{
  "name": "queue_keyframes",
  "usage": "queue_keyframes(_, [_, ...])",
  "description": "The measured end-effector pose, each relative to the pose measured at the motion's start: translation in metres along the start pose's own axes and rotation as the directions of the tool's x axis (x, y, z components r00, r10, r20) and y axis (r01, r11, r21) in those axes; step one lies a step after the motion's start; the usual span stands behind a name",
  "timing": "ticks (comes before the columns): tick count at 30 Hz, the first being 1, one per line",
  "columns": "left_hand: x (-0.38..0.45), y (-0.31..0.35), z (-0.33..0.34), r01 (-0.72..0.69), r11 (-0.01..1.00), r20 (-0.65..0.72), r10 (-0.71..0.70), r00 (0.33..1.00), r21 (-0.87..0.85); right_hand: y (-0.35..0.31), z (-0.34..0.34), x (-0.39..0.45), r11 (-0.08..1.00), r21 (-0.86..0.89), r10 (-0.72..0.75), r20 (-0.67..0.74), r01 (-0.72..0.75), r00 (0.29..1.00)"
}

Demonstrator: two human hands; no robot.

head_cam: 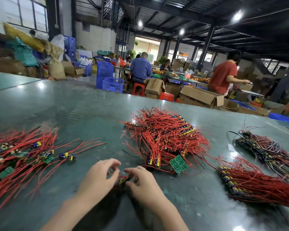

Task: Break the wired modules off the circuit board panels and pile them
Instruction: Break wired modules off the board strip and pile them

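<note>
Left hand [98, 177] and right hand [141, 182] pinching one small board piece [123, 180]. Snapping step. Next: bend apart, drop module on left pile [22, 155].

Two bare forearms, entering from the tabletop's near edge; no sleeves, cuffs, gloves, watch, bracelet or rings on what shows. Left hand [98, 178] bare, with rounded knuckles and short fingers somewhat blurred. Right hand [143, 185] likewise bare, with short, plain fingernails just visible at the tips. Wrists slim and uncovered; forearms smooth, unmarked, widening toward the bottom of the view, where cut off below the elbows
</note>
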State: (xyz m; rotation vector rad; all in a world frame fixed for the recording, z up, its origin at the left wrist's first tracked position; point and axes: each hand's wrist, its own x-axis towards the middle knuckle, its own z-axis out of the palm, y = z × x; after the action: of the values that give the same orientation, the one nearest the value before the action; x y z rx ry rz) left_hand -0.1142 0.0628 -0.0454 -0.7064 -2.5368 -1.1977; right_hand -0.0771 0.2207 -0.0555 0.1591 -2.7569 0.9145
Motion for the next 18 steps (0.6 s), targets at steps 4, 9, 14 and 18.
queue_keyframes(4, [0.0,-0.001,0.005,-0.047,0.998,-0.139,0.052,0.989,0.039,-0.003,-0.003,0.0,0.999,-0.036,0.005,0.019,-0.004,1.0])
queue_keyframes(9, [-0.005,0.008,0.002,-0.056,0.995,-0.199,0.039,0.979,-0.079,-0.004,-0.012,0.0,1.0,0.022,0.012,-0.292,-0.006,0.956])
queue_keyframes(14, [-0.002,0.024,0.004,0.549,0.36,0.38,-0.443,0.812,-0.754,-0.011,-0.02,0.001,0.962,0.225,-0.015,-0.526,0.156,0.85])
queue_keyframes(18, [0.001,0.023,0.002,0.485,0.085,0.412,-0.413,0.812,-0.87,-0.013,-0.015,-0.001,0.959,0.183,-0.119,-0.437,0.218,0.892])
